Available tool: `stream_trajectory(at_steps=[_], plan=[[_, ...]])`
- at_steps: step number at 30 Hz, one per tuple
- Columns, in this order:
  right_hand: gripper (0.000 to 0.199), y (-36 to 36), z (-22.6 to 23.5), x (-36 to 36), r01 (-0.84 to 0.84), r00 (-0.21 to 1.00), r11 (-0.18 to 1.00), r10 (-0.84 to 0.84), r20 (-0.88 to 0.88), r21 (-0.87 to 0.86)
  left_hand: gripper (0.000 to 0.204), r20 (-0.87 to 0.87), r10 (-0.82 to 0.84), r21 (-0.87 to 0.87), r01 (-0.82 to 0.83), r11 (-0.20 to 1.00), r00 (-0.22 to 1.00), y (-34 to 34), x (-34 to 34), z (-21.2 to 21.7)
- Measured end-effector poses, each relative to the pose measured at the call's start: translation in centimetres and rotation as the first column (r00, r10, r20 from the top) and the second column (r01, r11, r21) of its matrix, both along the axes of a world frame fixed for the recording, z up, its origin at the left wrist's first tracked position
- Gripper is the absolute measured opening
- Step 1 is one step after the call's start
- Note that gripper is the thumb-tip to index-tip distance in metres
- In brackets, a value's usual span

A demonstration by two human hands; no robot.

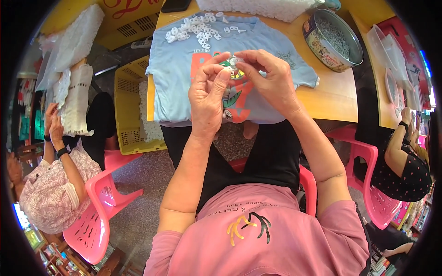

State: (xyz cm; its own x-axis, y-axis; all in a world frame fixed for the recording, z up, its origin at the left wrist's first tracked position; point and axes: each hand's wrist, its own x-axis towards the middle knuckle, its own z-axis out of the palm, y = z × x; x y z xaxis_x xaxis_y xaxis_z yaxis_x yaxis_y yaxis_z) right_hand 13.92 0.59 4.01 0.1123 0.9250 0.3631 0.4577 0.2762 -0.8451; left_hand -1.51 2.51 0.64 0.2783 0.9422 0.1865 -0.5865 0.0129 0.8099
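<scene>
Above a light blue T-shirt (172, 87) spread over the table, my two hands meet at chest height. My left hand (207, 94) is closed, pinching a small white plastic piece (229, 70) between thumb and fingers. Close beside it, the fingertips of my right hand (271, 80) are pressed together; whatever they hold is too small to make out. A loose pile of white plastic pieces (195, 28) with holes in them lies at the far left of the shirt. A round tin (325, 57) of small grey metal parts stands at the far right.
White pieces fill a container (258, 8) at the far edge of the wooden table (334, 99). A yellow crate (131, 108) stands left of my legs. People sit on both sides, near pink chairs (99, 202). Clear plastic containers (391, 53) rest on the right-hand table.
</scene>
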Motion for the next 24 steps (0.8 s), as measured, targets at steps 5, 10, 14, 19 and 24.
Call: stream_trajectory(at_steps=[5, 10, 14, 19, 24], plan=[[0.02, -0.6, -0.5, 0.0, -0.033, 0.888, 0.972, -0.078, -0.453, -0.232, 0.009, -0.018, 0.073, -0.042, -0.074, 0.996, 0.997, 0.1, 0.2, -0.6], [0.02, -1.2, 0.3, -1.0, -0.181, 0.671, 0.969, -0.004, -0.742, -0.169, 0.008, -0.025, 0.091, -0.071, -0.093, 0.993, 0.996, -0.1, 0.5, 0.1], [0.022, -1.2, 0.4, -0.7, -0.244, 0.69, 0.948, 0.022, -0.723, -0.204, 0.009, -0.06, 0.097, -0.058, -0.101, 0.993, 0.993, -0.1, 0.5, 0.1], [0.027, -1.1, 0.4, -0.9, -0.204, 0.665, 0.957, -0.02, -0.746, -0.208, 0.009, -0.033, 0.09, -0.078, -0.093, 0.993, 0.995, -0.1, 0.5, 0.1], [0.027, -1.1, 0.3, -1.1, -0.182, 0.707, 0.957, -0.032, -0.706, -0.226, 0.009, -0.031, 0.081, -0.087, -0.083, 0.993, 0.996, -0.1, 0.5, 0.2]])
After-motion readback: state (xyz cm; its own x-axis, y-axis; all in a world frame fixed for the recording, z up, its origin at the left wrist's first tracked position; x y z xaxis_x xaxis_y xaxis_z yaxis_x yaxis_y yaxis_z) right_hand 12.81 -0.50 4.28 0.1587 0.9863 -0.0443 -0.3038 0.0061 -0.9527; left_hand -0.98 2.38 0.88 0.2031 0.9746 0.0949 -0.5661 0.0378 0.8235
